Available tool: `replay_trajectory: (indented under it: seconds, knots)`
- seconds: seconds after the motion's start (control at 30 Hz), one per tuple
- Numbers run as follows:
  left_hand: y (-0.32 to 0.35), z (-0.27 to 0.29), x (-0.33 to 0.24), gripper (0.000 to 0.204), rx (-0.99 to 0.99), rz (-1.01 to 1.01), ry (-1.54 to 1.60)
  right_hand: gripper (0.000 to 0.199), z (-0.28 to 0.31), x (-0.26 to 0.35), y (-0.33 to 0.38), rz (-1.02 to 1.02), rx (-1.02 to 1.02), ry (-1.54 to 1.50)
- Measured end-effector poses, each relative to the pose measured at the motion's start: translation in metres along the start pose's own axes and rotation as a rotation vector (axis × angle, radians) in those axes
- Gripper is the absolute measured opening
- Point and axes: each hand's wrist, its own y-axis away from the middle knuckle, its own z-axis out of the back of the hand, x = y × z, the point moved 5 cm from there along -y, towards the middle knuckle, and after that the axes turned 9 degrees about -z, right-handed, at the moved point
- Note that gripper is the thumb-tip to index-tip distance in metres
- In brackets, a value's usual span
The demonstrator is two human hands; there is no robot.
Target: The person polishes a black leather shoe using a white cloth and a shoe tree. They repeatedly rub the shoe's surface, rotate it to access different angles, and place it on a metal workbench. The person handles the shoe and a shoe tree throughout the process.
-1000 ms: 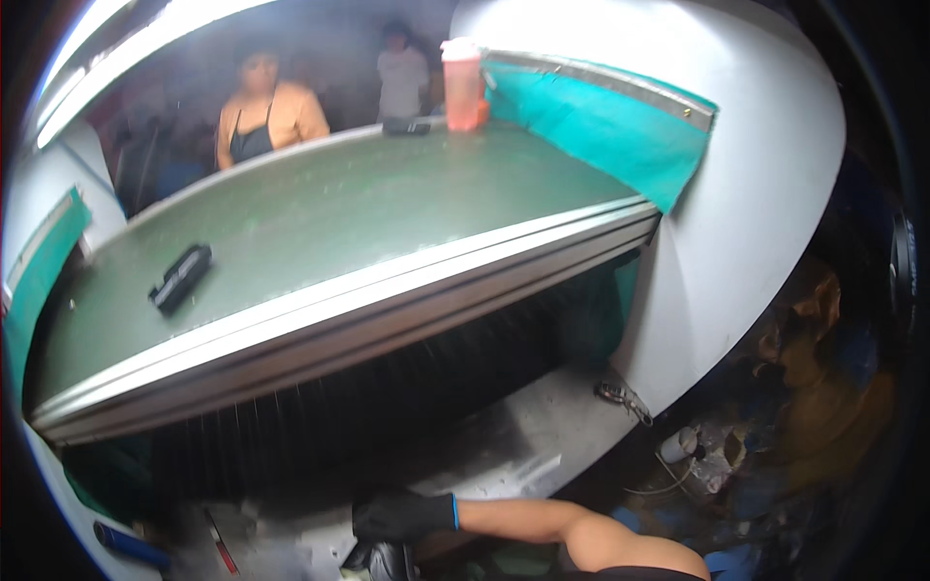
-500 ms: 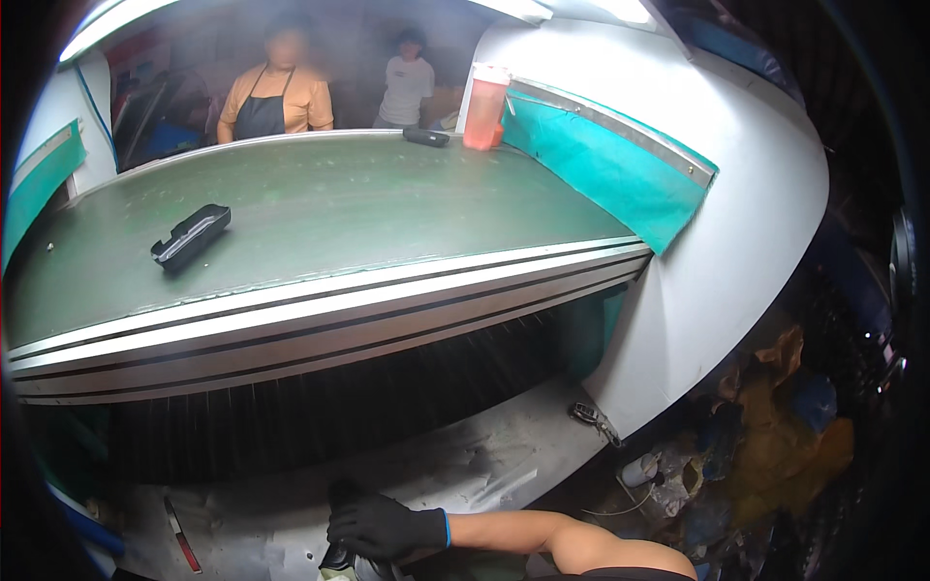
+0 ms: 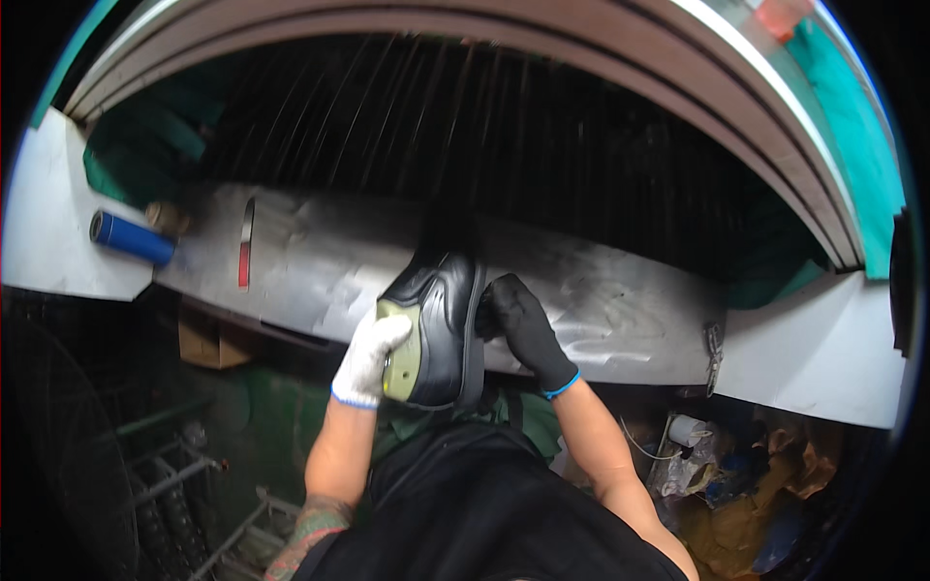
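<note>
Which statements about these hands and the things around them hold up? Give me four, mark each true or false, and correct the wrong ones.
1. The white-gloved left hand holds the black-and-green shoe. True.
2. The right hand is bare. False: it is gloved in black.
3. A thin red-ended tool lies on the metal ledge. True.
4. The blue cylinder is right of the shoe. False: it is to the left.

1. Grey metal table (image 3: 601, 310): ahead of the left grip (image 3: 366, 356).
2. Red-handled tool (image 3: 244, 267): on it, left of that grip.
3. Blue cylinder (image 3: 133, 236): farther left, at its end.
4. Dark metallic object (image 3: 715, 351): its edge, right of the right grip (image 3: 523, 329).
</note>
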Motion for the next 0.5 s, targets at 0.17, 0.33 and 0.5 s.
replay_trajectory:
  seconds: [0.17, 0.33, 0.5]
  knots:
    - [0.002, 0.007, 0.006, 0.066, 0.010, -0.016, -0.125, 0.051, -0.012, 0.011, 0.001, -0.005, -0.006, 0.160]
    - [0.001, 0.012, 0.013, 0.064, -0.034, -0.076, -0.158, 0.049, -0.009, 0.013, -0.003, -0.104, -0.068, 0.360]
    - [-0.002, -0.006, 0.019, 0.061, -0.046, -0.123, -0.190, 0.045, 0.008, 0.011, 0.001, -0.135, -0.111, 0.269]
